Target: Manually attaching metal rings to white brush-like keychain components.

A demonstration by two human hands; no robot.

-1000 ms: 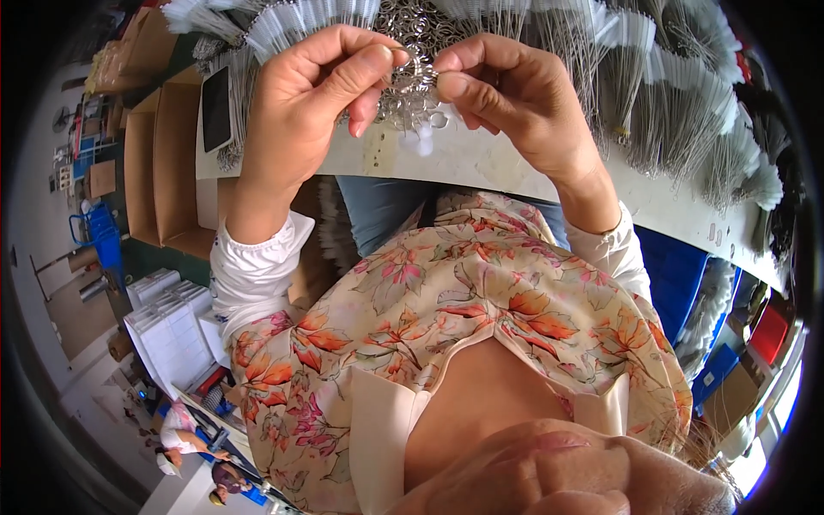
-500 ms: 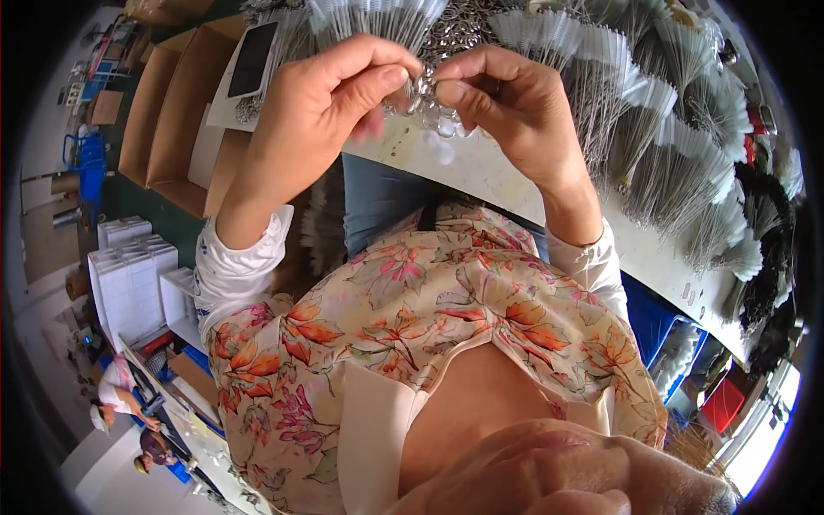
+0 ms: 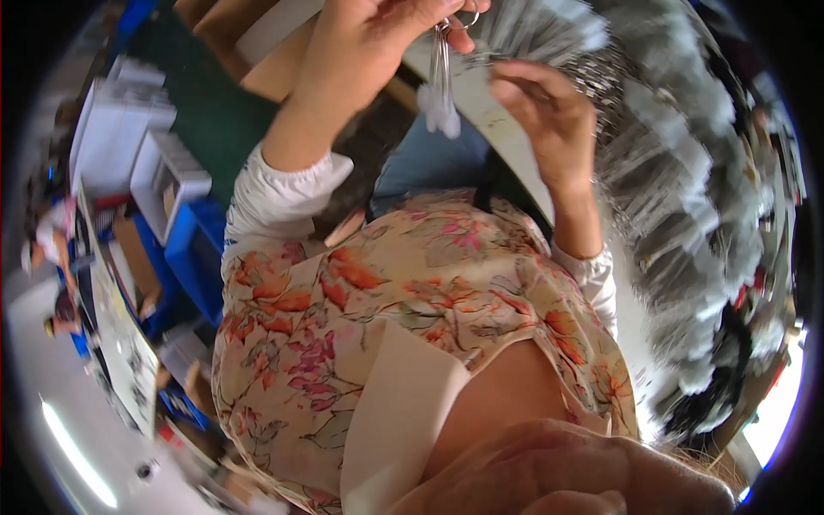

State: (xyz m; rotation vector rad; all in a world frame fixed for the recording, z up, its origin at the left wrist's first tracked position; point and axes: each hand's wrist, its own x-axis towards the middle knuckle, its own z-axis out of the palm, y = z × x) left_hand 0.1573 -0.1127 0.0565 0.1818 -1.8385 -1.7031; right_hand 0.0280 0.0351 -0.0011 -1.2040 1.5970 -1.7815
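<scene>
Near the top edge, my left hand (image 3: 395, 26) is closed on a metal ring (image 3: 468, 17). From it hangs a bunch of small wire brushes (image 3: 439, 69) with whitish tips pointing down. The upper part of this hand runs out of the picture. To its right and a little lower, my right hand (image 3: 554, 116) is apart from the bunch, over the white table edge (image 3: 506, 129). Its fingers are loosely bent and blurred, with nothing visible in them.
Many bundles of thin wire brushes (image 3: 661, 172) spread across the table at right, beside a heap of small metal pieces (image 3: 596, 73). Cardboard boxes (image 3: 283, 60) stand at upper left. White crates (image 3: 120, 129) and a blue bin (image 3: 193, 257) lie farther left, near co-workers (image 3: 56, 232).
My hands, together at the small metal pieces before, are now apart. The left rose with the ring and its hanging brushes; the right let go and moved right. The whole view has turned.
</scene>
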